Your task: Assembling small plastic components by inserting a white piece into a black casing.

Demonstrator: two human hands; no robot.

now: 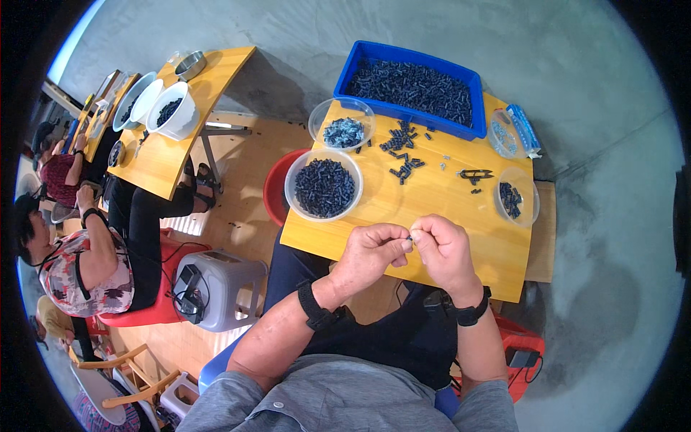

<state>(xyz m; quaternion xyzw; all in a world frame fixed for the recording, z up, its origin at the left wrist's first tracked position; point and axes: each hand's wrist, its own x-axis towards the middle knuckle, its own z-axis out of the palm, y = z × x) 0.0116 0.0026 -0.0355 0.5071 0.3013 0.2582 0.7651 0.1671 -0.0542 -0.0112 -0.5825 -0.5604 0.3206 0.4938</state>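
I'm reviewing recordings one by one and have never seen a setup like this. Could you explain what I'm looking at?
There is no robot here: a person works with two bare hands, a left hand and a right hand. The one picture comes from a fisheye camera on the person's head, looking down, so edges bend near the rim.

On the yellow table stand a blue tray of small dark pieces, a white tub of similar ones and some clear bowls. Loose pieces and a small dark tool lie there too. The fingers of both hands meet above the near part, pinching a tiny dark piece; its details are too small to tell.
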